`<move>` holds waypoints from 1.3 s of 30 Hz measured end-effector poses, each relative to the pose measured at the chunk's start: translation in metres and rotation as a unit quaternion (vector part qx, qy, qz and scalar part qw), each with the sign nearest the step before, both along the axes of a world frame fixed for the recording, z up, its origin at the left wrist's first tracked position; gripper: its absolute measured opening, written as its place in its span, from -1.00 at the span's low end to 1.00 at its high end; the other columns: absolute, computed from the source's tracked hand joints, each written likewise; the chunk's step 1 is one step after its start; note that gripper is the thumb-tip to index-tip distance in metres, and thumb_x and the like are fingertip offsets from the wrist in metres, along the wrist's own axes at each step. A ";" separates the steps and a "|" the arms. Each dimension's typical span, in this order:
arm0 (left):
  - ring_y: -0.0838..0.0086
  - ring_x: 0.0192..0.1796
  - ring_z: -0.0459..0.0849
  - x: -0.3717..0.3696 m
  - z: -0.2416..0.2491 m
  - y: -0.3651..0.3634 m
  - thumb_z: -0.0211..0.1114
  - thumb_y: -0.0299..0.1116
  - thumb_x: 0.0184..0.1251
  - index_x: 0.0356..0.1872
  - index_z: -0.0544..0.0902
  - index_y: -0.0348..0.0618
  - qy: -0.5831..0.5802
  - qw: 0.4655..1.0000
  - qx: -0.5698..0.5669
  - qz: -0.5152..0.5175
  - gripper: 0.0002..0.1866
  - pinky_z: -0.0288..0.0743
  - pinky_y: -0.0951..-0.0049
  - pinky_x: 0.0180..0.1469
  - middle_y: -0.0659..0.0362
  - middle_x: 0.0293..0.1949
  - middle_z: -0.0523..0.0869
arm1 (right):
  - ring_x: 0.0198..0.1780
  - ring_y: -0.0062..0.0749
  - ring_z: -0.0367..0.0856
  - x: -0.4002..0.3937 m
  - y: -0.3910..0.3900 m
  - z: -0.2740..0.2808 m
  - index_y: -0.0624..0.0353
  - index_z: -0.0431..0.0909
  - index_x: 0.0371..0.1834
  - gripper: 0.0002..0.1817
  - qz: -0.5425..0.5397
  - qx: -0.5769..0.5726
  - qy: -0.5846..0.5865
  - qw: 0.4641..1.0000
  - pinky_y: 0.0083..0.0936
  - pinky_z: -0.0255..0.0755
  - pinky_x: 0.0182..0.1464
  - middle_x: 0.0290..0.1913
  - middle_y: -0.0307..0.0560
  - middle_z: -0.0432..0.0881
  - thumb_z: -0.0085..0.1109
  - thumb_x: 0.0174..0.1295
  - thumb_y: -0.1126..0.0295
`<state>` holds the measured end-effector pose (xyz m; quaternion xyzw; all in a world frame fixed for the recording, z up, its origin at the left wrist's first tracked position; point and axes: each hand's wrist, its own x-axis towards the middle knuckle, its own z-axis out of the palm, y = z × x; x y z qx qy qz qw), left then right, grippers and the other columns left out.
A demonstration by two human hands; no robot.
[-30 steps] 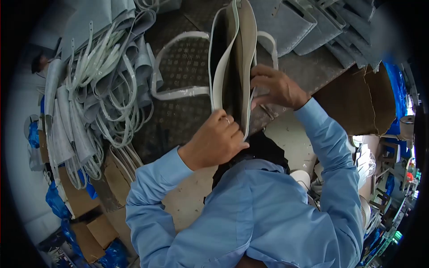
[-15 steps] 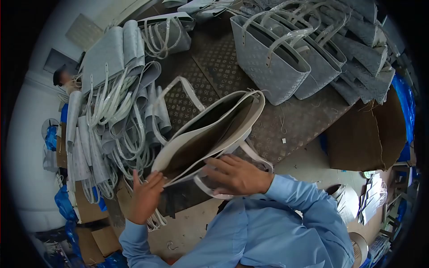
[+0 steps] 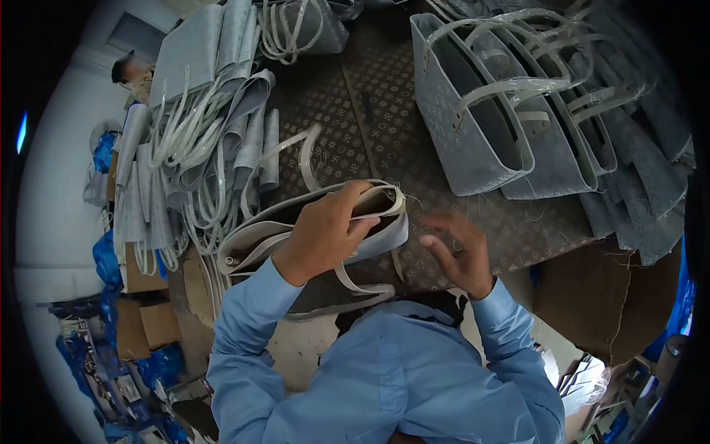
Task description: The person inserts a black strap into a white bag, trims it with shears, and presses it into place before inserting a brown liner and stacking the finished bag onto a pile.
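Note:
A light grey tote bag [image 3: 383, 238] lies tilted on the patterned table in front of me, its mouth facing up toward me. My left hand [image 3: 325, 233] reaches across the mouth and grips the bag's upper edge near the right end, thumb on the near side; its fingertips are partly hidden. Just off the bag's right corner is my right hand [image 3: 460, 253], open, fingers and thumb apart with nothing between them. Loose threads stick out at that corner. One pale strap handle [image 3: 309, 159] stands up behind the bag, and another handle [image 3: 362, 290] hangs toward me.
Several finished-looking tote bags [image 3: 473, 126] stand at the back right, with grey panels [image 3: 643, 140] piled beyond them. On the left lies a heap of grey pieces with pale straps [image 3: 188, 140]. A cardboard box [image 3: 592, 303] stands right of the table [image 3: 384, 89]. A person [image 3: 133, 74] is far left.
My left hand has moved from the bag's left end to near its right end. My right hand has left the near side and moved right. The bag has turned flatter and shifted left.

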<state>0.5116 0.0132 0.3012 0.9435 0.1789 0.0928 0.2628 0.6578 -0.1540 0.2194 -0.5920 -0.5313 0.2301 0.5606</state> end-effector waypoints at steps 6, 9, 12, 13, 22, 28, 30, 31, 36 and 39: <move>0.01 -0.22 0.64 -0.004 0.011 0.016 0.22 -0.38 0.24 -0.01 0.42 -0.26 0.064 0.982 -0.177 -0.026 -0.67 0.49 0.18 -0.26 -0.10 -0.23 0.64 | 0.27 -0.04 0.36 -0.001 0.045 -0.018 0.21 0.38 0.15 -0.35 0.022 0.071 0.024 0.997 -0.29 0.26 0.23 0.27 0.15 0.33 0.43 -0.06 0.40; 0.04 -0.25 0.65 -0.009 0.020 0.019 0.19 -0.44 0.25 -0.01 0.43 -0.28 0.088 0.986 -0.131 -0.056 -0.69 0.51 0.21 -0.31 -0.09 -0.19 0.63 | 0.28 -0.10 0.34 -0.003 0.057 -0.027 0.21 0.28 0.26 -0.20 0.099 0.084 0.150 0.980 -0.28 0.22 0.27 0.29 0.12 0.32 0.47 -0.11 0.37; 0.07 -0.27 0.66 -0.018 0.024 0.022 0.17 -0.51 0.24 0.02 0.44 -0.31 0.081 0.993 -0.054 -0.066 -0.68 0.52 0.25 -0.37 -0.08 -0.16 0.62 | 0.30 -0.12 0.32 -0.005 0.054 -0.040 0.22 0.14 0.35 -0.07 0.060 0.003 0.177 0.982 -0.28 0.19 0.30 0.29 0.12 0.32 0.49 -0.11 0.34; 0.06 -0.26 0.66 -0.022 0.023 0.024 0.16 -0.51 0.25 0.02 0.45 -0.31 0.085 0.994 -0.027 -0.063 -0.69 0.52 0.26 -0.36 -0.08 -0.16 0.62 | 0.31 -0.12 0.31 -0.003 0.052 -0.045 0.22 0.09 0.38 -0.04 0.071 0.000 0.139 0.988 -0.29 0.18 0.30 0.29 0.13 0.32 0.48 -0.09 0.34; 0.05 -0.31 0.67 -0.042 0.027 0.029 0.05 -0.50 0.34 0.06 0.44 -0.30 0.088 0.988 -0.114 0.061 -0.71 0.50 0.29 -0.32 -0.06 -0.25 0.66 | 0.23 -0.21 0.36 -0.030 0.093 -0.031 0.19 0.01 0.43 -0.04 0.147 0.020 0.162 0.976 -0.34 0.22 0.28 0.23 0.12 0.33 0.38 -0.05 0.34; 0.13 -0.26 0.67 -0.065 0.025 0.035 0.08 -0.52 0.27 0.06 0.45 -0.22 0.099 0.994 0.017 0.050 -0.68 0.53 0.33 -0.35 -0.04 -0.19 0.62 | 0.17 -0.22 0.39 -0.045 0.099 -0.031 0.16 -0.05 0.45 -0.04 0.108 0.009 0.239 0.965 -0.36 0.22 0.26 0.15 0.10 0.36 0.29 -0.06 0.42; 0.16 -0.31 0.66 -0.062 0.025 0.035 0.11 -0.50 0.24 0.04 0.46 -0.21 0.144 0.988 0.055 0.030 -0.68 0.52 0.33 -0.39 0.00 -0.26 0.60 | 0.18 -0.21 0.39 -0.050 0.099 -0.030 0.15 -0.06 0.45 -0.04 0.093 0.017 0.254 0.963 -0.36 0.22 0.26 0.16 0.12 0.35 0.26 -0.06 0.43; 0.20 -0.35 0.66 -0.060 0.024 0.035 0.14 -0.49 0.20 0.01 0.46 -0.20 0.188 0.977 0.098 0.008 -0.68 0.52 0.34 -0.44 0.03 -0.33 0.59 | 0.19 -0.18 0.39 -0.052 0.099 -0.029 0.19 -0.04 0.44 -0.05 0.088 0.020 0.260 0.961 -0.37 0.24 0.25 0.16 0.12 0.36 0.28 -0.06 0.42; 0.32 -0.45 0.65 -0.048 0.013 0.034 0.18 -0.44 0.12 -0.05 0.46 -0.17 0.257 0.940 0.218 -0.045 -0.67 0.48 0.39 -0.55 0.12 -0.47 0.54 | 0.23 -0.16 0.37 -0.057 0.096 -0.035 0.25 -0.07 0.45 -0.01 0.083 0.041 0.291 0.952 -0.36 0.23 0.26 0.20 0.15 0.35 0.31 -0.07 0.41; 0.35 -0.46 0.65 -0.045 0.005 0.031 0.19 -0.43 0.11 -0.07 0.46 -0.17 0.296 0.918 0.259 -0.042 -0.68 0.47 0.42 -0.57 0.14 -0.48 0.54 | 0.28 -0.16 0.32 -0.057 0.093 -0.036 0.19 -0.18 0.48 0.01 0.094 0.035 0.262 0.960 -0.34 0.16 0.31 0.27 0.18 0.27 0.26 -0.02 0.39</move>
